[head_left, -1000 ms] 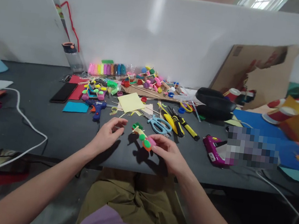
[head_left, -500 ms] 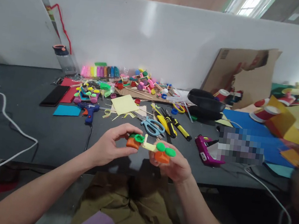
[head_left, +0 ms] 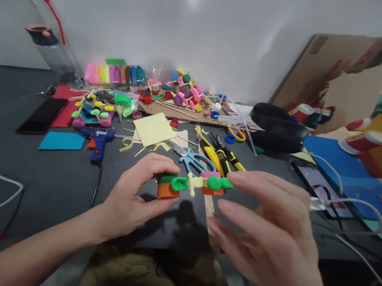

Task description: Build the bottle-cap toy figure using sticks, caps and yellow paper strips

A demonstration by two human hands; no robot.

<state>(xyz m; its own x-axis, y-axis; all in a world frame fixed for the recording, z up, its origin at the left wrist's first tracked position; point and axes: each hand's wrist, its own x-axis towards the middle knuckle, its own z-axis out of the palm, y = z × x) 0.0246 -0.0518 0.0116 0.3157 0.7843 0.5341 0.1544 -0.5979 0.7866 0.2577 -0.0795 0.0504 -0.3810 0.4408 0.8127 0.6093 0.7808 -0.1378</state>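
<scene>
My left hand (head_left: 136, 192) pinches the left end of a small clay model (head_left: 195, 184), its thumb below and fingers above. The model has orange blocks, green rounded pieces, a pink part and a pale yellow crosspiece in the middle. Close to its right end, my right hand (head_left: 267, 231) has its fingers spread, with no object visible between them. Whether a fingertip still touches the green piece is unclear. Under the model's right part a flat wooden stick (head_left: 209, 210) points down toward my right hand's lower fingers.
Beyond the hands lie blue scissors (head_left: 197, 161), yellow-black pliers (head_left: 222, 156), a blue glue gun (head_left: 98, 143), yellow paper (head_left: 153, 129) and colourful clay pieces (head_left: 183, 93). A phone (head_left: 321, 189) with cables is at right, another phone (head_left: 43, 115) at left.
My right hand has let go of the model's right end and moved right, opening its fingers. The model has turned slightly in my left hand. The view has moved closer to the table.
</scene>
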